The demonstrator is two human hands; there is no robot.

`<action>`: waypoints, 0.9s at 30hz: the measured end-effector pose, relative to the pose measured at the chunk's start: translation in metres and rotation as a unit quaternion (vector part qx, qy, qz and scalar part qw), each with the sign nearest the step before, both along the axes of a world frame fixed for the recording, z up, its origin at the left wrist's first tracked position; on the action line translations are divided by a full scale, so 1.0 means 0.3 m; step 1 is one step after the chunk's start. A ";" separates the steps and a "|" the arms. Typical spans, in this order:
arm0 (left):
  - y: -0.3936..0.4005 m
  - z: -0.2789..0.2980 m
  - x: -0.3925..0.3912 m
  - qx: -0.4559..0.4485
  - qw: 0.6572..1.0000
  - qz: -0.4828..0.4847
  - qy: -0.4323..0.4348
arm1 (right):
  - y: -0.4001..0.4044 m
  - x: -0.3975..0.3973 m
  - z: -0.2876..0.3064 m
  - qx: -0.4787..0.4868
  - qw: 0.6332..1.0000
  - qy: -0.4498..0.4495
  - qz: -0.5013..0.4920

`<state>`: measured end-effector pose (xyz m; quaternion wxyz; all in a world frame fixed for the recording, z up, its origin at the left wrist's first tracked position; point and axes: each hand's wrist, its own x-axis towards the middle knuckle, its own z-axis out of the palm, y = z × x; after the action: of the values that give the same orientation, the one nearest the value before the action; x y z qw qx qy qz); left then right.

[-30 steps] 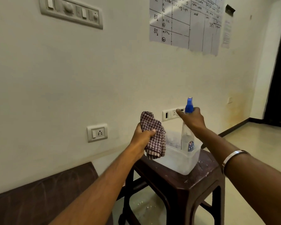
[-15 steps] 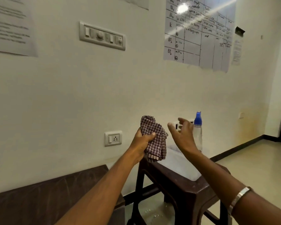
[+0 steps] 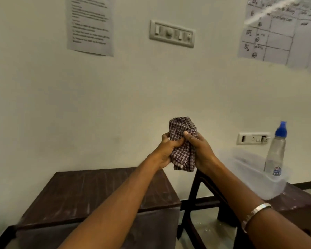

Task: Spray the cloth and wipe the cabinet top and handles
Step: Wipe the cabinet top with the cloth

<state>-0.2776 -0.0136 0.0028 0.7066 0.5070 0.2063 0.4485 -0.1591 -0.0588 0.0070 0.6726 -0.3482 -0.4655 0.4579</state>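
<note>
1. The cabinet top (image 3: 97, 193), dark brown and dusty-looking, lies low at the left, against the wall and below the hands. Its handles are not visible; the front face is cut off by the frame's bottom edge.
2. The left hand (image 3: 164, 151) has its fingers curled tight around the left side of the checked cloth (image 3: 183, 144), likely to keep it bunched.
3. The right hand (image 3: 199, 151) clasps the same cloth from the other side, thumb pressed across the fabric. With both hands holding it in the air above the gap between cabinet and stool, the cloth seems to be getting kneaded or refolded into a pad for wiping.
4. Further right, the spray bottle (image 3: 275, 155) stands upright in a clear plastic tub (image 3: 250, 169) on the stool (image 3: 294, 200), untouched by either hand.
5. Whether the cloth is damp cannot be told; the papers on the wall are too blurred to read.
</note>
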 end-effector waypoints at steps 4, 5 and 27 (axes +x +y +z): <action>0.061 -0.026 -0.090 -0.033 0.997 0.058 0.041 | 0.058 -0.099 -0.047 -0.004 0.990 0.099 0.098; 0.076 -0.032 -0.106 -0.031 0.993 0.083 0.081 | 0.083 -0.118 -0.073 -0.015 0.988 0.112 0.102; 0.265 -0.912 -0.413 0.327 0.612 0.326 0.642 | 0.709 -0.038 -0.593 -0.056 0.800 -0.528 -0.280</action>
<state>-0.4014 0.0660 -0.2708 -0.0120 0.7619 0.5988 0.2466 -0.1705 0.1538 -0.1708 0.4005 -0.6882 -0.6046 0.0199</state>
